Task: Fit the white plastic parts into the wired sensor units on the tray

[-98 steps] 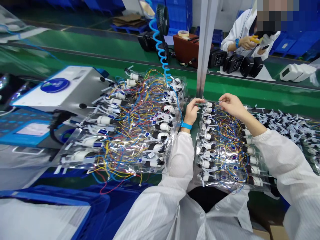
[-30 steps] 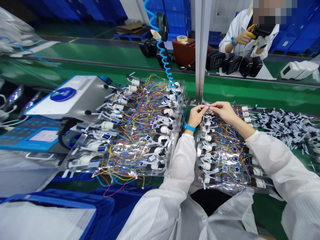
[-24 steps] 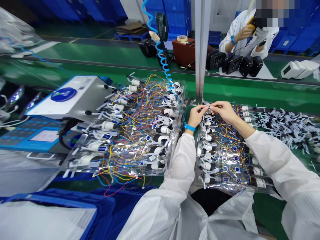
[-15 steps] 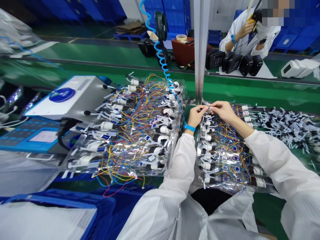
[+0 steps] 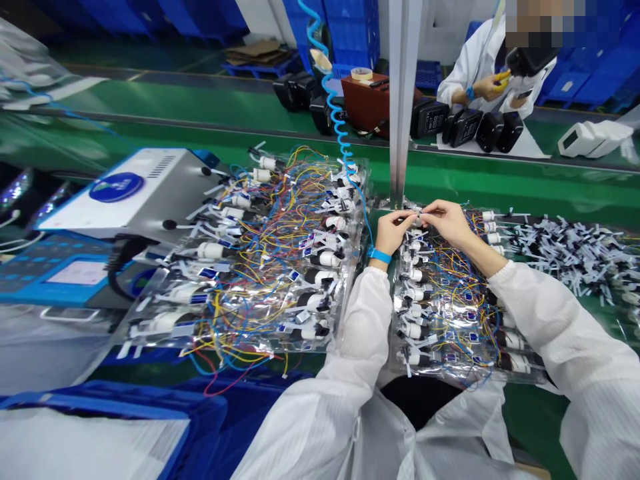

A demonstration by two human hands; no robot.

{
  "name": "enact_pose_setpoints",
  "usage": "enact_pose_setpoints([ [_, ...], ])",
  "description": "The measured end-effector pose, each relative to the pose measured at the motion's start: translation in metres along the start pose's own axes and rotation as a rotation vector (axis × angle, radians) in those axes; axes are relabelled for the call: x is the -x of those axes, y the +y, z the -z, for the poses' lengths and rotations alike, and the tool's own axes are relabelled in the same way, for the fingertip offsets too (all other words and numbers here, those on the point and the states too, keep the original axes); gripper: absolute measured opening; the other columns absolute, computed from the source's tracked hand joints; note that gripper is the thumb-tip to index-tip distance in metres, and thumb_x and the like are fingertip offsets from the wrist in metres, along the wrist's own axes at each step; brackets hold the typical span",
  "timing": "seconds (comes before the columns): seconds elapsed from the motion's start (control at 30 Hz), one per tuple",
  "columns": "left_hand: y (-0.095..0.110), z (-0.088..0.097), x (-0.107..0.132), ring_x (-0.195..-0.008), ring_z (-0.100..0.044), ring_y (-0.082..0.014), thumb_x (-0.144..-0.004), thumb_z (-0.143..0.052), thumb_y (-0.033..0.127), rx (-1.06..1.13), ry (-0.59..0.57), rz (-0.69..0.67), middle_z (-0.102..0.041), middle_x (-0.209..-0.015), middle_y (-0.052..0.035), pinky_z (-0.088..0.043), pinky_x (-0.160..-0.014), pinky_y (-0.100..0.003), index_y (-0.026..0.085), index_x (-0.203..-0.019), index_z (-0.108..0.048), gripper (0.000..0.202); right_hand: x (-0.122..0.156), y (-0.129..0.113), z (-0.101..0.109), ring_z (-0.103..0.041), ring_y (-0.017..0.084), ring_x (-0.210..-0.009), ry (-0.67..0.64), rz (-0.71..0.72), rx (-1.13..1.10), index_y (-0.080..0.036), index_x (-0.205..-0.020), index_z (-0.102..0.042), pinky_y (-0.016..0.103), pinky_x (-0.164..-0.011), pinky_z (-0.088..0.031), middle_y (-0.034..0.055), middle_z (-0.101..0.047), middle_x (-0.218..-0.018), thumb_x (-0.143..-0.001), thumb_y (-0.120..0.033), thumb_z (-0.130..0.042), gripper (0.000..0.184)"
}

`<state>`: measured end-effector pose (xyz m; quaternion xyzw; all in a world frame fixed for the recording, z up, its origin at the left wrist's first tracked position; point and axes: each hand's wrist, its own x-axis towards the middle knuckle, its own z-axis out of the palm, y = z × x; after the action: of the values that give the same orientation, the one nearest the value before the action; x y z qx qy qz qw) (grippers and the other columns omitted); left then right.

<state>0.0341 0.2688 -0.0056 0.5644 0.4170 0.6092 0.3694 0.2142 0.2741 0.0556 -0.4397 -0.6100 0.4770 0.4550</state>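
Note:
My left hand [image 5: 391, 231], with a blue wrist strap [image 5: 381, 255], pinches at the far end of the right-hand clear plastic tray [image 5: 397, 357]. Close beside it, the fingers of my right hand [image 5: 446, 220] are pinched too, and the fingertips of both hands nearly meet. Whatever lies between them is too small and covered to make out. Below my hands, the tray holds rows of small white-and-black cylindrical parts [image 5: 414, 331] with coloured wires and white strips.
Left stands another clear tray of wired parts [image 5: 320, 277], beside a grey-and-blue machine [image 5: 173, 190]. Loose white strips with black pieces [image 5: 570, 257] lie right. A metal post [image 5: 399, 100] rises ahead, near a coiled blue hose [image 5: 336, 107]. Across the bench a person [image 5: 480, 73] holds a black device.
My hands stay pinched together in nearly the same place. The person across the bench has lowered a hand, and a black device now shows in front of them. The view has shifted slightly.

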Motion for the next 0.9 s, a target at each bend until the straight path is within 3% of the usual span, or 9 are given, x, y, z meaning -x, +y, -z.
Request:
enact_pose_setpoints([
  [0.17, 0.002, 0.001, 0.0, -0.092, -0.078, -0.0238, -0.087, -0.084, 0.046, -0.006, -0.007, -0.021, -0.085, -0.094, -0.0077, -0.059, -0.09, -0.038, 0.021, -0.089, -0.085, 0.025, 0.0, 0.002, 0.004, -0.072, 0.021, -0.07, -0.05, 0.034, 0.043, -0.022, -0.081, -0.073, 0.04, -0.077, -0.064, 0.0033, -0.076, -0.075, -0.069, -0.055, -0.093, 0.04],
  [0.33, 0.001, 0.004, -0.001, -0.089, -0.077, -0.0238, -0.086, -0.084, 0.043, -0.012, -0.043, -0.008, -0.085, -0.092, -0.0068, -0.059, -0.088, -0.038, 0.021, -0.088, -0.086, 0.023, 0.0, 0.007, 0.004, -0.072, 0.021, -0.07, -0.071, 0.05, 0.078, -0.022, -0.081, -0.074, 0.04, -0.077, -0.063, 0.0035, -0.077, -0.075, -0.072, -0.056, -0.092, 0.04],
  [0.5, -0.002, 0.003, -0.002, -0.09, -0.077, -0.0237, -0.086, -0.084, 0.051, 0.009, -0.048, 0.009, -0.085, -0.092, -0.0073, -0.059, -0.088, -0.037, 0.02, -0.089, -0.085, 0.032, 0.0, 0.003, -0.001, -0.073, 0.021, -0.069, -0.058, -0.013, 0.001, -0.021, -0.08, -0.072, 0.041, -0.077, -0.065, 0.0038, -0.077, -0.074, -0.065, -0.063, -0.094, 0.05],
  [0.6, -0.001, -0.001, -0.004, -0.095, -0.078, -0.0236, -0.087, -0.08, 0.063, 0.047, -0.038, 0.004, -0.085, -0.101, -0.0091, -0.059, -0.089, -0.036, 0.019, -0.097, -0.084, 0.045, -0.002, -0.007, 0.002, -0.074, 0.022, -0.071, -0.113, -0.02, 0.01, -0.022, -0.087, -0.072, 0.041, -0.078, -0.065, 0.0041, -0.077, -0.076, -0.07, -0.062, -0.092, 0.048],
  [0.67, 0.0, -0.002, -0.006, -0.103, -0.077, -0.0223, -0.093, -0.07, 0.07, 0.111, 0.03, 0.017, -0.082, -0.116, -0.0107, -0.059, -0.086, -0.033, 0.02, -0.113, -0.08, 0.055, -0.004, -0.013, 0.008, -0.074, 0.023, -0.073, -0.119, 0.035, 0.141, -0.022, -0.092, -0.074, 0.041, -0.079, -0.064, 0.0048, -0.078, -0.08, -0.079, -0.057, -0.087, 0.039],
  [0.73, 0.001, 0.0, -0.006, -0.107, -0.076, -0.02, -0.102, -0.054, 0.071, 0.19, 0.178, 0.084, -0.079, -0.126, -0.0114, -0.057, -0.079, -0.028, 0.021, -0.126, -0.074, 0.059, -0.004, -0.017, 0.016, -0.076, 0.025, -0.082, -0.052, 0.132, 0.359, -0.021, -0.097, -0.077, 0.042, -0.084, -0.062, 0.0069, -0.081, -0.09, -0.087, -0.047, -0.08, 0.028],
  [0.8, 0.0, 0.005, -0.001, -0.104, -0.075, -0.018, -0.108, -0.044, 0.064, 0.219, 0.327, 0.18, -0.078, -0.124, -0.0113, -0.054, -0.071, -0.026, 0.021, -0.129, -0.071, 0.055, -0.003, -0.019, 0.023, -0.076, 0.027, -0.092, 0.019, 0.205, 0.554, -0.02, -0.108, -0.079, 0.042, -0.091, -0.06, 0.0084, -0.082, -0.102, -0.091, -0.038, -0.076, 0.025],
  [0.9, -0.004, 0.013, 0.015, -0.1, -0.075, -0.0176, -0.109, -0.049, 0.045, 0.153, 0.364, 0.265, -0.079, -0.118, -0.0107, -0.054, -0.071, -0.025, 0.02, -0.125, -0.07, 0.037, 0.002, -0.017, 0.029, -0.075, 0.029, -0.104, -0.027, 0.233, 0.734, -0.02, -0.117, -0.08, 0.044, -0.099, -0.055, 0.01, -0.082, -0.112, -0.095, -0.034, -0.072, 0.027],
])
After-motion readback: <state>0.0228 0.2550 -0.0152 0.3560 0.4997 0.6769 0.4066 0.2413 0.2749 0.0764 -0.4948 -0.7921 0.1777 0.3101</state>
